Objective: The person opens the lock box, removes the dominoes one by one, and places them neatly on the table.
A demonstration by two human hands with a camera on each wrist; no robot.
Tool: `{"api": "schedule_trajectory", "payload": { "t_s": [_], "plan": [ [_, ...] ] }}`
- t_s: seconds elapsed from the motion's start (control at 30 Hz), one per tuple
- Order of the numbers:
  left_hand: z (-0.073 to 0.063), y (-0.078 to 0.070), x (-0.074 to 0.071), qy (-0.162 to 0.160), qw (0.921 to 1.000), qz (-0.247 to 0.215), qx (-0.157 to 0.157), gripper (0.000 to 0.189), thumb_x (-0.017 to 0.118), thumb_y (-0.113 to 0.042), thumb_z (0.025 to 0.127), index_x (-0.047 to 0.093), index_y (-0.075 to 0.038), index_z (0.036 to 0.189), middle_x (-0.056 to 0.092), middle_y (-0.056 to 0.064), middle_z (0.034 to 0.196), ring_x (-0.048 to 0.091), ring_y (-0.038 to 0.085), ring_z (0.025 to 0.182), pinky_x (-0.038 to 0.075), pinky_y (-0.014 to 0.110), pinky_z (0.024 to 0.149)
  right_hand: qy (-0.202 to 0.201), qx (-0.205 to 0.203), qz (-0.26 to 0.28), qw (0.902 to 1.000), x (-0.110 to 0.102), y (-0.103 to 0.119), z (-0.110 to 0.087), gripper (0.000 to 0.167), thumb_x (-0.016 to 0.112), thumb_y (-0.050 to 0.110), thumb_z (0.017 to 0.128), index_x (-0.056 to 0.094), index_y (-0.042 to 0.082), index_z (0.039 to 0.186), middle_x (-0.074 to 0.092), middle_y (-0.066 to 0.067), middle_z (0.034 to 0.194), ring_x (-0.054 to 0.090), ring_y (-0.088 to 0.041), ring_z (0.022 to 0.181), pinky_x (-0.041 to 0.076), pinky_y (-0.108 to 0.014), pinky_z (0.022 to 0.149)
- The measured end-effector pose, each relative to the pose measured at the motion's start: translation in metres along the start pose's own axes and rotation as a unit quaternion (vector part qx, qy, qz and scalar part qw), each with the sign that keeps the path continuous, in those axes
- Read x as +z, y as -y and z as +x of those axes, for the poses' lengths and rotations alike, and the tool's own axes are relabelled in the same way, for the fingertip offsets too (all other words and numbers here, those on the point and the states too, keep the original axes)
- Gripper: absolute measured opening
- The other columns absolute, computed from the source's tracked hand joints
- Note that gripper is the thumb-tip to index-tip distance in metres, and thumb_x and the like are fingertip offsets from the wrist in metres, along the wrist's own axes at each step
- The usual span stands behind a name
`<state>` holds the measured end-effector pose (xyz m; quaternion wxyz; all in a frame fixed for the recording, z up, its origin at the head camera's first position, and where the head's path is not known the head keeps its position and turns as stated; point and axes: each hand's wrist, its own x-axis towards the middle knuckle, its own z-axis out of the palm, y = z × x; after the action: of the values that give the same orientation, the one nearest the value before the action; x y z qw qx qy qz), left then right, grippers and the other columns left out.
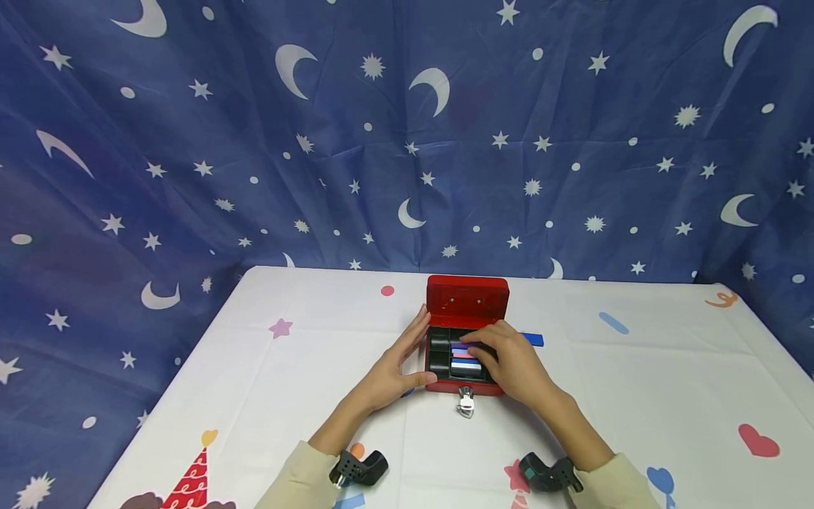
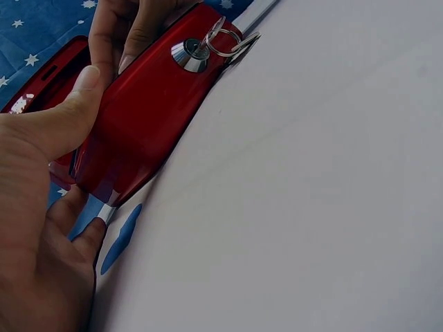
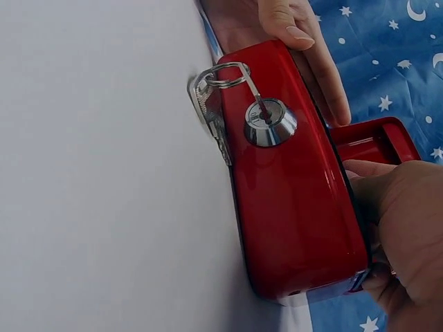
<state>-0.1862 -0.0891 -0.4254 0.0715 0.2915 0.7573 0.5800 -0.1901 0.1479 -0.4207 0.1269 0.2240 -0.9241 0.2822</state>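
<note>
A red metal cash box [image 1: 445, 387] stands on the table with its lid [image 1: 467, 300] raised and a black divided tray [image 1: 439, 353] inside. My left hand [image 1: 393, 373] rests against its left side, fingers straight along the wall, thumb at the front corner. My right hand [image 1: 516, 357] reaches over the right side into the tray. Its thumb and forefinger pinch at a purple stick [image 1: 456, 346], partly hidden by the fingers. Beside that lie thin pink, blue and white sticks [image 1: 466, 366]. Keys on a ring [image 3: 208, 104] hang from the front lock [image 3: 270, 123].
A blue flat piece [image 1: 533, 339] shows behind the right hand, beyond the box. White cloth with printed shapes covers the table [image 1: 636, 382]. A blue star-and-moon curtain [image 1: 356, 141] hangs behind the table's back edge.
</note>
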Motion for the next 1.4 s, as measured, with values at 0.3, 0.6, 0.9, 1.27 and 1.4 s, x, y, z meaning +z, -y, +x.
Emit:
{"api": "schedule_trajectory", "payload": {
  "t_s": [0.3,0.6,0.9,1.27,1.4],
  "plan": [
    [0.001,0.002,0.001,-0.005,0.9998,-0.013,0.016,0.095,0.073,0.001,0.080,0.014,-0.007,0.153,0.009,0.007,0.159,0.024,0.029,0.141,0.024,0.048,0.111,-0.033,-0.034,0.021,0.9987,-0.009,-0.007,0.002,0.029,0.077,0.007,0.080,0.073,0.016,0.108,0.069,-0.001,0.100,0.062,-0.019,0.093,0.055,-0.038,0.082],
    [0.000,0.004,-0.001,-0.014,0.9989,-0.042,-0.015,0.097,0.072,-0.001,0.082,0.009,-0.011,0.155,0.021,0.017,0.155,0.030,0.036,0.137,0.028,0.051,0.109,-0.032,-0.003,0.020,0.9993,-0.033,-0.017,0.002,0.029,0.076,0.004,0.080,0.074,0.015,0.106,0.070,-0.001,0.093,0.052,-0.013,0.070,0.050,-0.029,0.060],
    [0.001,0.006,-0.001,-0.011,0.9978,-0.057,-0.033,0.093,0.073,-0.003,0.082,0.015,-0.016,0.155,0.018,0.008,0.157,0.029,0.031,0.139,0.027,0.048,0.111,-0.030,0.030,0.012,0.9990,-0.055,-0.033,-0.002,0.024,0.075,0.006,0.082,0.075,0.013,0.105,0.071,-0.001,0.094,0.056,-0.013,0.071,0.050,-0.028,0.062],
    [0.002,0.006,-0.001,-0.010,0.9970,-0.066,-0.038,0.094,0.073,-0.002,0.081,0.016,-0.017,0.154,0.017,0.006,0.158,0.029,0.029,0.139,0.027,0.047,0.111,-0.020,0.070,0.004,0.9973,-0.073,-0.046,-0.006,0.023,0.071,0.008,0.086,0.073,0.011,0.108,0.072,-0.005,0.096,0.060,-0.018,0.080,0.051,-0.032,0.067],
    [0.003,0.005,-0.001,-0.009,0.9976,-0.062,-0.029,0.094,0.073,-0.001,0.081,0.017,-0.014,0.154,0.014,0.007,0.158,0.030,0.032,0.138,0.029,0.050,0.109,-0.019,0.070,0.001,0.9973,-0.079,-0.052,-0.008,0.023,0.071,0.007,0.086,0.073,0.011,0.109,0.072,-0.005,0.097,0.059,-0.019,0.081,0.051,-0.032,0.068]
  ]
}}
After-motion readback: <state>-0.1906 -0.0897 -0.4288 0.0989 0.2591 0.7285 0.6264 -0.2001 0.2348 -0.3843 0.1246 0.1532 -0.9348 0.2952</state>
